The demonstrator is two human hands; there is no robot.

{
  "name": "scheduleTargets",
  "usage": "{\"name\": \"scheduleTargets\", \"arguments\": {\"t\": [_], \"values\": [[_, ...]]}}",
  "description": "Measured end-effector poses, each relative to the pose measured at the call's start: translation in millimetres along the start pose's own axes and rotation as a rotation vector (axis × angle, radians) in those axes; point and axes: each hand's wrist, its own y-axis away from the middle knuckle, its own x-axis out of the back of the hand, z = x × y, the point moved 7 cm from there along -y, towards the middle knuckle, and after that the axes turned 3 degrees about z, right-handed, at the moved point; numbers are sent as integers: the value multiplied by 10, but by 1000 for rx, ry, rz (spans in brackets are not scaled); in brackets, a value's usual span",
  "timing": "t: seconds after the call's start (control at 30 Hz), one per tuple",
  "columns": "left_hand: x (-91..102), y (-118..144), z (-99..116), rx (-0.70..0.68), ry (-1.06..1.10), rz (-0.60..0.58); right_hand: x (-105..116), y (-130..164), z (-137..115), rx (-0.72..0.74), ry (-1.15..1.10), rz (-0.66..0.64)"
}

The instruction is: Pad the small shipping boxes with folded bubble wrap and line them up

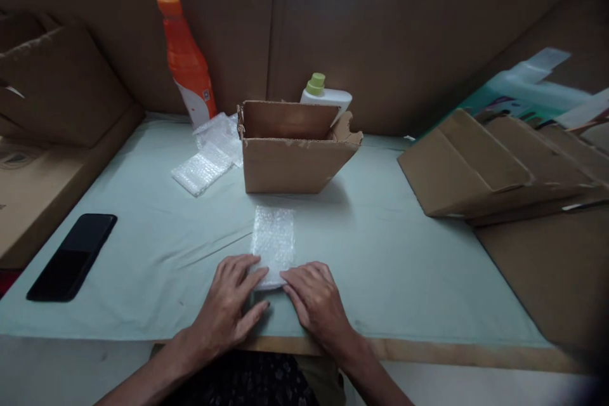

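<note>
Nearest the camera, the left hand and the right hand lie flat, palms down, on the near edge of the counter. Both are spread open, and their fingertips press on the near end of a small bubble wrap sheet; neither hand closes around it. The sheet lies flat on the pale green cover, between the hands and the cardboard box, and reaches away from the person toward the box without touching it.

The sheet looks very light, soft and limp, so I judge it will bend and fold easily and will not break. Its plastic surface may slide a little on the cloth. A corner or an edge, pinched between thumb and finger, seems the best place to take it.

The box stands open at the top with its flaps up. Its inside is not visible from here, so I cannot tell what it holds. Behind it stands a white bottle with a green cap, and to the left an orange bottle. More bubble wrap pieces lie beside the box. A black phone rests far left, and flattened cartons lie at the right.
</note>
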Motion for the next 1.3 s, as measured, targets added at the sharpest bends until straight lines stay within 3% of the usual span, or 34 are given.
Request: {"name": "scheduleTargets", "arguments": {"t": [0.1, 0.23, 0.33, 0.4, 0.5, 0.6, 0.7, 0.77, 0.87, 0.97, 1.03, 1.1, 1.17, 1.23, 1.3], "values": [[-37, -20, -27, 25, 67, -76, 11, -44, 65, -65, -129, -75], [-103, -223, -243, 199, -99, -105, 126, -55, 21, -47, 61, 68], [-87, -284, -360, 313, -120, -80, 36, -129, -33, 30, 130, 18], [-45, -209, -424, 438, 48, -3, -16, -217, 8, 20, 88, -15], [-53, 7, -515, 723, 490, 135, 13, -329, 146, -137, -162, 19], [-189, 95, -475, 949, 927, 147, -21, -333, 182, -293, -539, -69], [-245, -4, -386, 1009, 1121, 135, 80, -286, 194, -337, -613, 0], [-235, -87, -354, 981, 1067, 116, 187, -257, 262, -365, -592, 105], [-203, -221, -289, 850, 896, 37, 186, -272, 325, -384, -648, 17], [2, -520, -164, 522, 656, 27, 269, -354, 367, -348, -547, -26], [287, -833, -55, 228, 414, 115, 429, -432, 392, -300, -428, 13], [611, -1172, 11, -10, 148, 260, 644, -520, 400, -240, -323, 43], [880, -1488, -21, -114, -99, 405, 928, -615, 400, -171, -237, 84], [1008, -1735, -117, -133, -256, 460, 1293, -712, 392, -91, -163, 181], [989, -1857, -199, -156, -310, 436, 1714, -801, 397, -37, -94, 361]]}}
